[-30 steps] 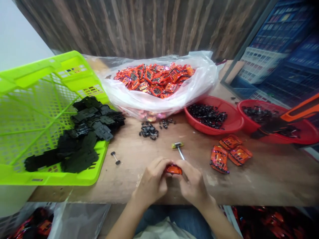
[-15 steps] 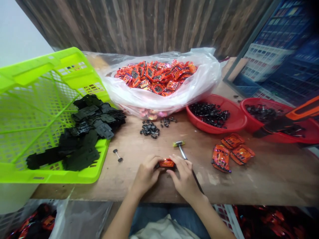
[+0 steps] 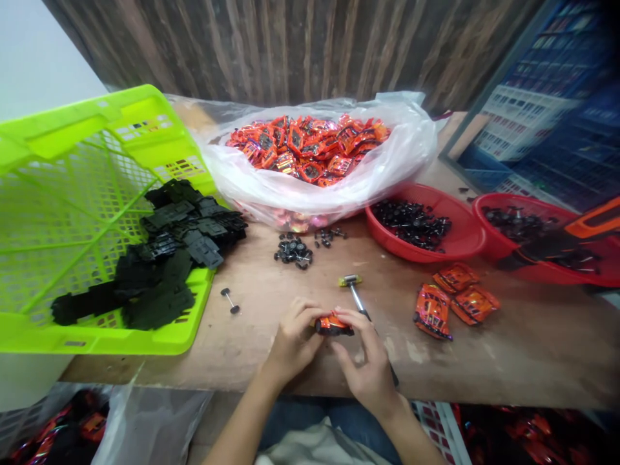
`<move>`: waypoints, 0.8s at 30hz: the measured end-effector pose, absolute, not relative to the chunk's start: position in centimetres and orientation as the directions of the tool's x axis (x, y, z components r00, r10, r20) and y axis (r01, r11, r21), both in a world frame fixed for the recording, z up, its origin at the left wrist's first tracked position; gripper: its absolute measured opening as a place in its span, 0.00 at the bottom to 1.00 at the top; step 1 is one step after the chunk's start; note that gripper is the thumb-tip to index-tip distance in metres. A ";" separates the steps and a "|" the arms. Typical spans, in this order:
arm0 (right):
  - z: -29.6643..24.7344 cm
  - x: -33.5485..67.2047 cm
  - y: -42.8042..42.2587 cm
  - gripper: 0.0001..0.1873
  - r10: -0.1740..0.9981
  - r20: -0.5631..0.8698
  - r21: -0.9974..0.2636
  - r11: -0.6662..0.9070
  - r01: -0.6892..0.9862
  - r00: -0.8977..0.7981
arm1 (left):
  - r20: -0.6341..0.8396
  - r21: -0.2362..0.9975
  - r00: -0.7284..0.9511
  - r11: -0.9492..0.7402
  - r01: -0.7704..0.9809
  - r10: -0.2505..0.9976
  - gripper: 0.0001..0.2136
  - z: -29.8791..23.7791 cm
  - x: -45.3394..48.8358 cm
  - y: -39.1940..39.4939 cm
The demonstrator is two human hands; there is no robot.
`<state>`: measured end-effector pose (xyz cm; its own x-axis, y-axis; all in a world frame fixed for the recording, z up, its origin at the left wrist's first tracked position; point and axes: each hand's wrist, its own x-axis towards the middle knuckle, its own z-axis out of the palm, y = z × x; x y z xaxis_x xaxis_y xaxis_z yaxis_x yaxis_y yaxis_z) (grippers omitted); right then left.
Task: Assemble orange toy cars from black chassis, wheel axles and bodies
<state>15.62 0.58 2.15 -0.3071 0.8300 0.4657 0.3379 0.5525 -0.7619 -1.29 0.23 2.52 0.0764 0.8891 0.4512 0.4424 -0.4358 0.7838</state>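
Between my two hands, just above the wooden table, is an orange toy car (image 3: 333, 324) with black wheels. My left hand (image 3: 296, 339) is closed on its left end. My right hand (image 3: 367, 355) grips its right side, index finger along the top and thumb lower down, a little apart from the car. Just behind my right hand lies a small hammer (image 3: 356, 298) with a yellowish head; its dark handle runs under the hand. A single wheel axle (image 3: 230, 301) rests on the table to the left. A small pile of wheel axles (image 3: 293, 250) sits beyond my hands.
A tilted green basket (image 3: 194, 323) at left holds black chassis plates (image 3: 179, 226). Behind, a plastic bag (image 3: 300, 194) is full of orange car bodies (image 3: 310, 145). Red bowls (image 3: 465, 242) of axles stand at right. Three orange cars (image 3: 433, 311) lie before them. An orange-and-black tool (image 3: 547, 244) overhangs one bowl.
The toy car has turned and tilted in my hands, so its side and a black wheel show more. My right thumb has moved off it slightly. The whole view has shifted a little.
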 end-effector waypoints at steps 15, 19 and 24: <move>3.3 13.3 2.1 0.09 0.734 0.623 -0.625 0.674 0.394 -0.268 | 0.571 0.772 -0.086 -0.498 0.396 0.816 0.10 0.0 -0.3 0.3; 3.3 12.4 2.6 0.06 0.689 0.669 -0.610 0.723 0.326 -0.277 | 0.589 0.775 -0.134 -0.510 0.374 0.797 0.11 -0.2 -0.1 0.2; 4.8 16.9 1.7 0.07 0.732 0.646 -0.611 0.665 0.429 -0.216 | 0.472 0.736 0.058 -0.429 0.523 0.880 0.15 1.8 -0.7 -0.2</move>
